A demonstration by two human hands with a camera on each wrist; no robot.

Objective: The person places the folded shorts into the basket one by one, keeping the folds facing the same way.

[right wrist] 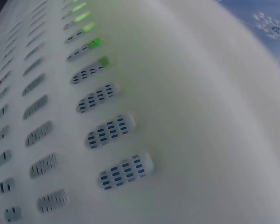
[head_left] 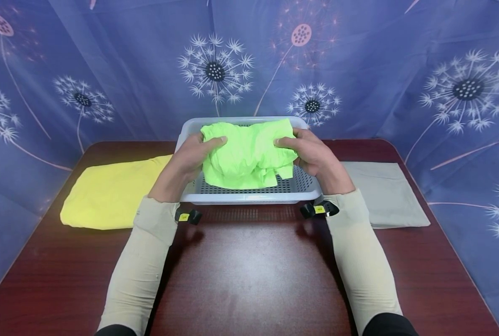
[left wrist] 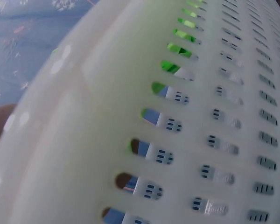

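So the person has a lime-green cloth (head_left: 249,151), rumpled and bunched up, at the light grey-blue plastic basket (head_left: 249,199). In the head view it sits over the basket's inside; whether it hangs just above the bottom or touches it is hard to tell. The left hand (head_left: 189,157) is clamped on one end and the right hand (head_left: 315,156) on the other, both thumbs on top. Most of the fingers are tucked behind or under the fabric, so their exact grip is a mystery. The cloth also covers a good chunk of the perforated bottom.

The wrist views barely help: each is mostly filled by the basket's slotted wall, with bits of green peeking through some slots. The left one catches a sliver of skin at its edge, too cropped to make out much.

On the dark reddish-brown tabletop (head_left: 249,266), a yellow cloth (head_left: 107,193) lies left of the basket, partly hidden by the left arm, and a grey cloth (head_left: 390,196) lies right, its inner end behind the right arm. The blue dandelion-print curtain (head_left: 149,60) behind runs out of frame.
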